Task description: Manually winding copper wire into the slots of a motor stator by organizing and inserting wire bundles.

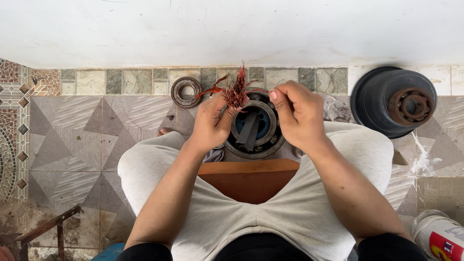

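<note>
My left hand pinches a frayed bundle of reddish copper wire, its cut strands fanning upward. My right hand is curled just to the right of the bundle, thumb and fingers bent toward the wire; whether it grips a strand is hidden. Both hands hover over a round motor stator, a metal ring with a blue centre and dark strips sticking out, which stands on the tiled floor between my knees.
A small metal ring lies by the wall. A black dome-shaped motor cover with a rusty bearing stands at right. A brown stool edge shows between my legs. A white can sits bottom right, a rusty frame bottom left.
</note>
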